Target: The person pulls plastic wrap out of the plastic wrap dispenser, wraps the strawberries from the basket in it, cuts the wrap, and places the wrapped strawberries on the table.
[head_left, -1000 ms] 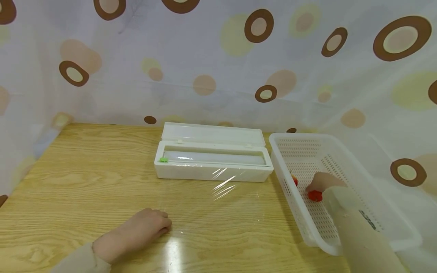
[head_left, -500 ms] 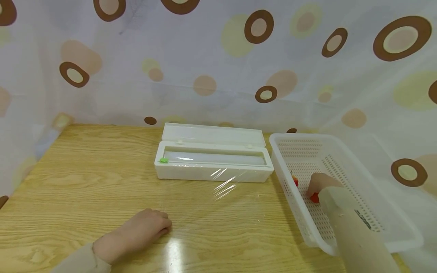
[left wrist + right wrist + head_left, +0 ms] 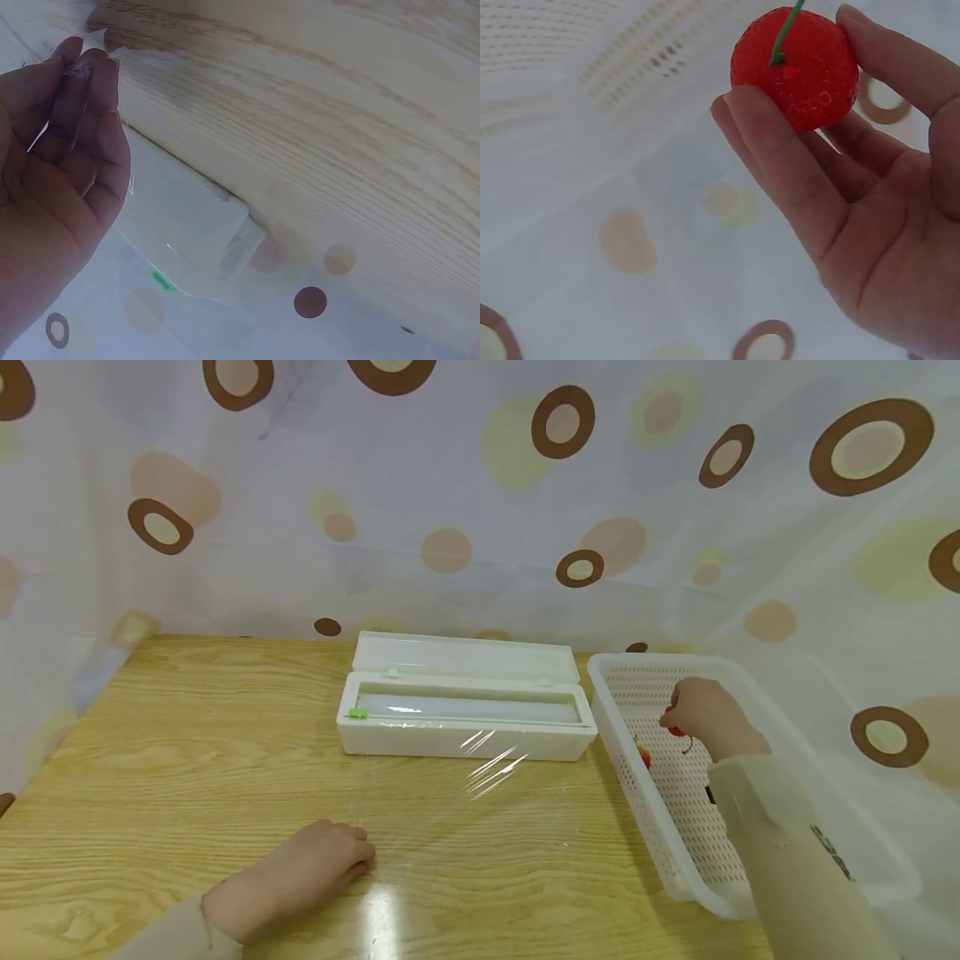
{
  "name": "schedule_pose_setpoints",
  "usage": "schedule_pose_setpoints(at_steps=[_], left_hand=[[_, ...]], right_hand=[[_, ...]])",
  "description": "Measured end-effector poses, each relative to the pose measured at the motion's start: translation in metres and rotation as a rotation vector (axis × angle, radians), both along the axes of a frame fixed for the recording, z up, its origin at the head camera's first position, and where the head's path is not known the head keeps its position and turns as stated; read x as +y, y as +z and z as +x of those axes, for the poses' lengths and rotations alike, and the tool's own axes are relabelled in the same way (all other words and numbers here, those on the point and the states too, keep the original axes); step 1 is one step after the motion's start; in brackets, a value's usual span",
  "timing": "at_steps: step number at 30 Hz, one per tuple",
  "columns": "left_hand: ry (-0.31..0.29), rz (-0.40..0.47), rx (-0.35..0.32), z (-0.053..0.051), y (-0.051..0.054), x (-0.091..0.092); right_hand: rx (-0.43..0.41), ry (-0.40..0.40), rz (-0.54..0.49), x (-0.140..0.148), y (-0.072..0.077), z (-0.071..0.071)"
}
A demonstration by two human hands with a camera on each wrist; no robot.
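My left hand (image 3: pixel 311 868) rests low over the table, left of centre. Its thumb and fingertips pinch an edge of clear plastic wrap (image 3: pixel 94 39), as the left wrist view shows. The nearly invisible sheet of wrap (image 3: pixel 491 777) runs from the white wrap dispenser (image 3: pixel 465 742) towards me, showing mostly by its glare. Over the white basket (image 3: pixel 651 827), my right hand (image 3: pixel 708 714) holds a red fruit with a thin green stem (image 3: pixel 799 71) between thumb and fingers. Another small red fruit (image 3: pixel 644 757) lies by the basket's left wall.
The dispenser's lid (image 3: pixel 465 657) stands raised behind its roll (image 3: pixel 465 707). A green slider (image 3: pixel 357 714) sits at its left end. A patterned curtain (image 3: pixel 420 493) closes off the back and right. Something small and dark (image 3: pixel 710 795) shows beside the right sleeve.
My right hand has lifted the red fruit from the basket floor and moved towards the basket's far end. The left hand has stayed put.
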State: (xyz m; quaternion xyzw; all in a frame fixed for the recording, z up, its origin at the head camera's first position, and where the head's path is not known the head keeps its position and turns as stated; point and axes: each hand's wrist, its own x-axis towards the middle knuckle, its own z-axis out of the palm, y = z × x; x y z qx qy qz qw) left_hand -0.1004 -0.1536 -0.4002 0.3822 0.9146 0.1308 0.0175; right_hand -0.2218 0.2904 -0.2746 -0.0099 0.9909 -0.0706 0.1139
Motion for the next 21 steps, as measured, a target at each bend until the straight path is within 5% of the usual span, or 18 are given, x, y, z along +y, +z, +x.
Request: schedule_pose_setpoints(at_steps=[5, 10, 15, 21], left_hand=[[-0.002, -0.003, -0.005, 0.000, -0.001, -0.001], [0.002, -0.003, 0.010, 0.001, -0.001, -0.001], [-0.001, -0.002, 0.017, 0.001, 0.000, 0.000], [-0.005, 0.008, 0.017, 0.002, 0.000, 0.000]], right_hand=[[0.150, 0.056, 0.001, -0.049, 0.026, 0.016], [0.271, 0.186, -0.018, -0.099, 0.031, 0.036], [0.285, 0.336, -0.010, -0.136, 0.019, 0.054], [0.270, 0.468, -0.041, -0.164, -0.013, 0.069]])
